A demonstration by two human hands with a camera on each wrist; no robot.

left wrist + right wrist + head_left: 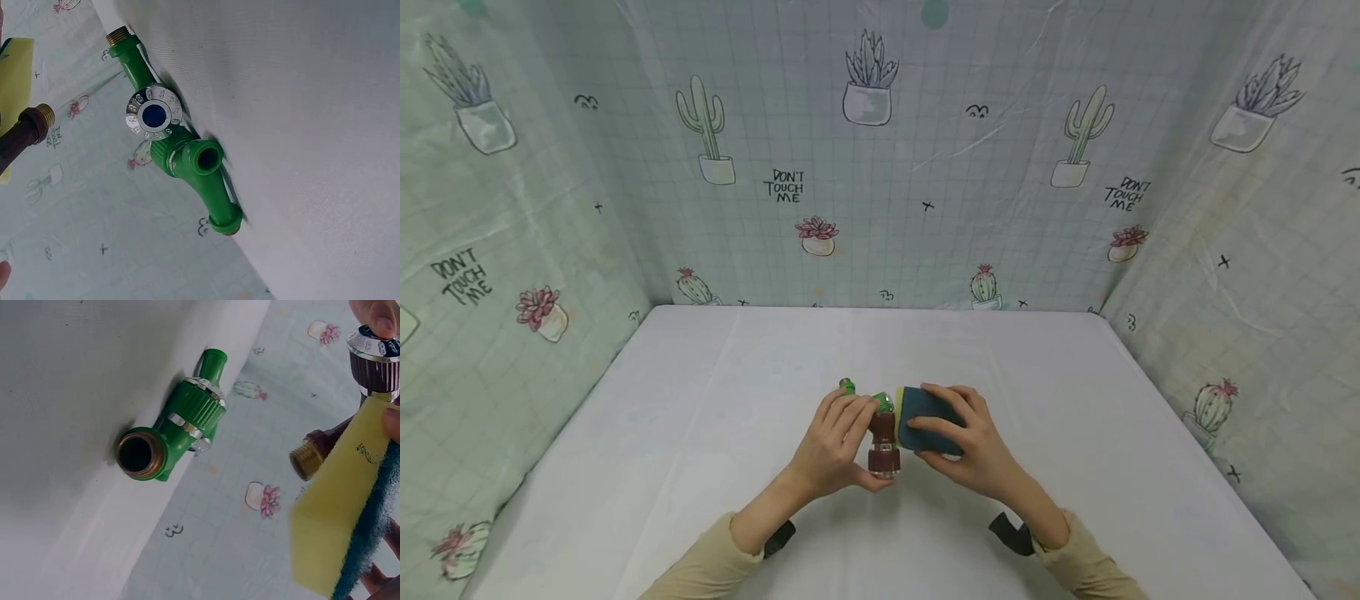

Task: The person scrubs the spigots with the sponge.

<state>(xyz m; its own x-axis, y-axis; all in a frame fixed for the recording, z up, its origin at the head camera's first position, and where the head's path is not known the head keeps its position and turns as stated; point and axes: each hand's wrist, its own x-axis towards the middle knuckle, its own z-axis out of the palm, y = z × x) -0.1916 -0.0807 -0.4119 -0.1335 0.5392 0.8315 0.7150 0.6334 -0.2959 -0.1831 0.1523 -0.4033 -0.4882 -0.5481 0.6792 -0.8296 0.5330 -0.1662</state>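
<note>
My left hand [831, 442] grips a dark brown-red water valve [883, 458], thumb at its near chrome end and fingers reaching over the far side. That valve's brass-threaded outlet [306, 459] sticks out in the right wrist view, beside its ribbed collar [375, 372]. A sponge [925, 421], yellow with a dark blue-green scouring layer, is held in my right hand [977, 442]. Its yellow face lies against the brown valve's side. Just beyond both hands, a green valve [206, 181] with a numbered chrome dial [154, 114] rests on the table, partly hidden in the head view.
The white tabletop [737, 375] spreads out around the hands. Cloth walls printed with cacti [880, 208] enclose its back and both sides. Dark straps [1011, 533] show near each wrist.
</note>
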